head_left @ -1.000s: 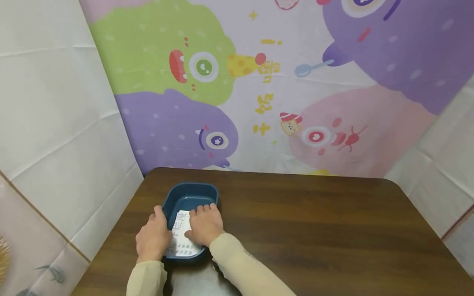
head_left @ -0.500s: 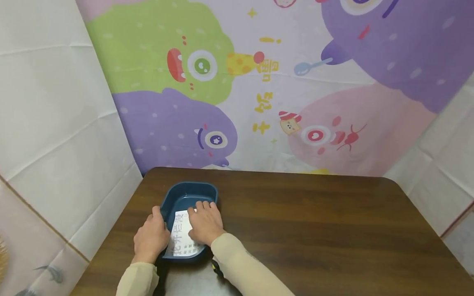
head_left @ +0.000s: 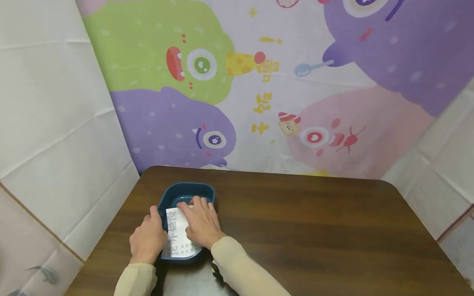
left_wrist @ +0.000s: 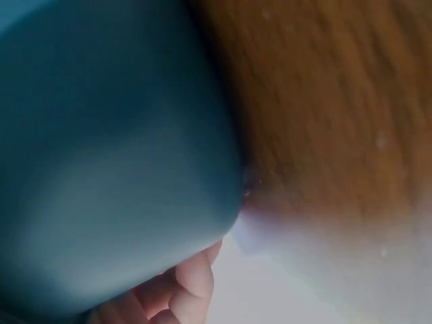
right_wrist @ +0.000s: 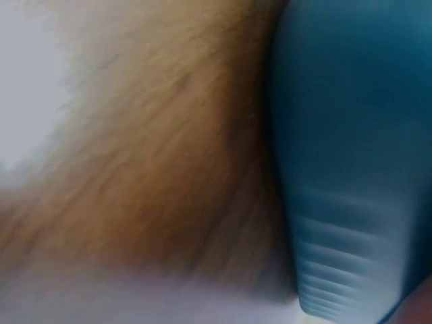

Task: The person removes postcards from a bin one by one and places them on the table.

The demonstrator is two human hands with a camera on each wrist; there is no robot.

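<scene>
A dark blue tray (head_left: 187, 188) with rounded corners stands on the left part of the table. Inside its near half lies a white paper card (head_left: 177, 234) with large purple handwriting and smaller lines of characters. At the tray's left side my left hand (head_left: 148, 238) grips the wall; curled fingers (left_wrist: 192, 287) show against the tray in the left wrist view. My right hand (head_left: 203, 222) holds the card at its right part, with the index finger reaching across the card's far edge. Its palm hides the card's right side.
The brown wooden table (head_left: 314, 230) extends to the right of the tray. A grey shiny surface (head_left: 194, 281) lies in front of the tray, and a small black and yellow thing (head_left: 216, 271) shows by the right sleeve. A cartoon-printed cloth (head_left: 255, 152) hangs behind the table.
The card has shifted slightly left and turned, so more of its purple writing shows. My right index finger has stretched left over its far edge. The left hand stays at the tray's side.
</scene>
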